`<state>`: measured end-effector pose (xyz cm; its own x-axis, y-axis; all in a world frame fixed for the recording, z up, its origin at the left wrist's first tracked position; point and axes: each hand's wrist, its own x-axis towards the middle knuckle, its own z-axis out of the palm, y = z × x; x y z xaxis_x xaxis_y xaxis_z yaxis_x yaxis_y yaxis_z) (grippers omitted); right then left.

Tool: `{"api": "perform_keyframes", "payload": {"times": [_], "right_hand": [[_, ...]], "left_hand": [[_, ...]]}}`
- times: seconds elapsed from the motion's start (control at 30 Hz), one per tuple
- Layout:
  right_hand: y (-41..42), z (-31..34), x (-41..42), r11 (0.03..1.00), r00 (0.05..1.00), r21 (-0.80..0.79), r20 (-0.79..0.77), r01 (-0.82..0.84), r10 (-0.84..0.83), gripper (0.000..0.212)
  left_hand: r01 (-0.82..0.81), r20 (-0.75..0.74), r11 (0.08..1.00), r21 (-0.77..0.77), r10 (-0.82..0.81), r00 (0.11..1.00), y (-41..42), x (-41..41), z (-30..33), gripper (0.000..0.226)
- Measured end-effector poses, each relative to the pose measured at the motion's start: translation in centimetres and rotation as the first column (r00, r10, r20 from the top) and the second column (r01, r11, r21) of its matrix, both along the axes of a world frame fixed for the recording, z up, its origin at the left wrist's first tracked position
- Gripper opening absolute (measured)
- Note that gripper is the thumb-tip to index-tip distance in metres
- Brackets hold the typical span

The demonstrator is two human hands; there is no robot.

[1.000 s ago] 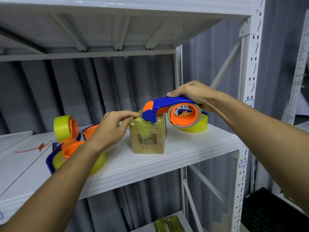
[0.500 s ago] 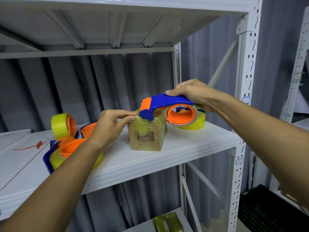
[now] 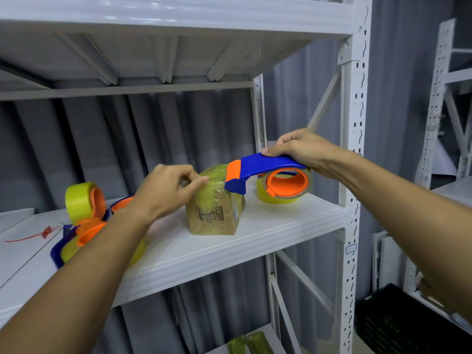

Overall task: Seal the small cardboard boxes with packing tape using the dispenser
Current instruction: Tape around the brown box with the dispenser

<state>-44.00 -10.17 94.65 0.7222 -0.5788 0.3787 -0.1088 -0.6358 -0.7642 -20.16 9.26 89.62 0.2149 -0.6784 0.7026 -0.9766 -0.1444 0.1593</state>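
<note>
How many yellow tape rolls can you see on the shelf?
3. One stands upright at the far left. One lies in front of it, partly behind the left arm. One sits behind the held dispenser. More may be hidden.

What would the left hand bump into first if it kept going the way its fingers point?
Most likely the blue and orange tape dispenser: the left hand rests on the small tape-wrapped cardboard box, fingers aimed rightward across its top toward the dispenser's nose. Depth is uncertain.

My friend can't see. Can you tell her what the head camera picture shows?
A person's right hand holds a blue and orange tape dispenser against the top of a small cardboard box on a white shelf. The left hand pinches the tape at the box's top edge.
</note>
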Motion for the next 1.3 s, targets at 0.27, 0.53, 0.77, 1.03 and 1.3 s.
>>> {"api": "perform_keyframes", "payload": {"times": [0.27, 0.53, 0.77, 1.03, 1.3], "right_hand": [[-0.3, -0.3, 0.2, 1.0, 1.0, -0.01, -0.011, 0.015, -0.015, 0.034], [-1.3, -1.3, 0.3, 1.0, 1.0, 0.016, 0.017, 0.024, -0.024, 0.039], [-2.0, -0.8, -1.0, 0.999, 1.0, 0.03, 0.017, -0.016, 0.015, 0.034], [-2.0, -0.3, -1.7, 0.999, 1.0, 0.035, -0.007, -0.026, 0.026, 0.036], [-1.9, -0.9, -2.1, 0.996, 0.999, 0.087, 0.007, -0.034, 0.033, 0.035]], "left_hand": [[0.179, 0.193, 0.972, 0.152, -0.207, 0.959, -1.5, -1.0, 0.7, 0.022], [0.244, -0.081, 0.969, -0.03, -0.246, 0.966, -2.7, -0.7, -1.6, 0.017], [0.119, 0.064, 0.993, 0.027, -0.12, 0.991, -2.9, -1.5, -1.5, 0.008], [0.068, 0.05, 0.994, 0.083, -0.073, 0.996, -3.0, -1.9, -0.9, 0.029], [0.04, 0.042, 0.995, 0.09, -0.044, 0.998, -3.3, -2.3, -0.9, 0.025]]}}
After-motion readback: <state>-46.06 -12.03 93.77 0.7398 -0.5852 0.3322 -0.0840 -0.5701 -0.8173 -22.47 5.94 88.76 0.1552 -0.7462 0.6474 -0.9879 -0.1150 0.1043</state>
